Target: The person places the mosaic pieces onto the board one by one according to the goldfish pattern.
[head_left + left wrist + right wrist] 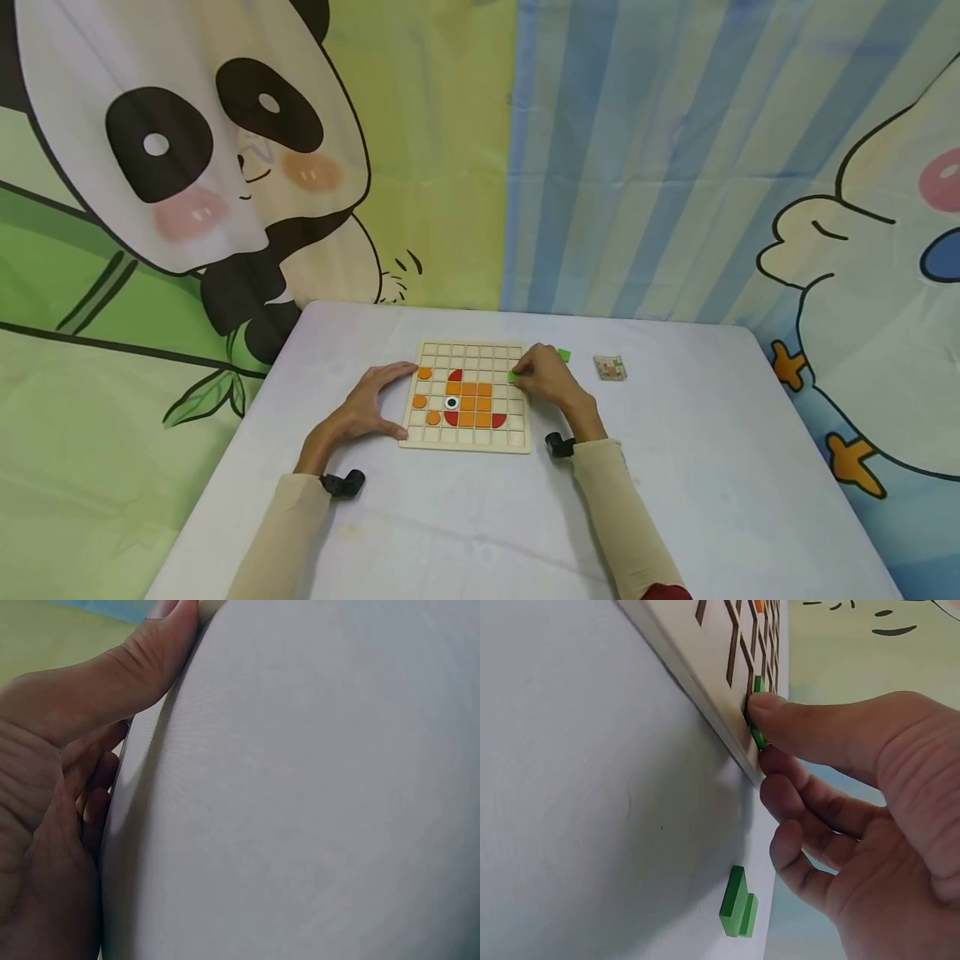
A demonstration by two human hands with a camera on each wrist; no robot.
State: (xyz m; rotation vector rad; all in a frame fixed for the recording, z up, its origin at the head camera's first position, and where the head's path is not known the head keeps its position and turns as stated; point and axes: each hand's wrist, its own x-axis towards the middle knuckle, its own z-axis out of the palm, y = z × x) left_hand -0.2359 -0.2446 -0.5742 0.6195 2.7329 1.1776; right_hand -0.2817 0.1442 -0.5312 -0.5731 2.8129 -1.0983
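My left hand [367,404] is spread along the left edge of a wooden grid board [465,445], with thumb and fingertips at its rim. In the left wrist view the thumb rests on the board's edge. At the board's right side my right hand [551,375] pinches a small green tile [758,684] between thumb and finger, right at the grid's squares. Orange square tiles [474,404], red quarter-round pieces [498,421] and a white eye piece [452,402] sit in the grid. Several orange discs [420,401] line its left part.
Beyond my right hand, green pieces [733,900] lie on the white table [675,417]. A small patterned card [611,367] lies to the right of the board. A cartoon-printed curtain [600,167] hangs behind the table.
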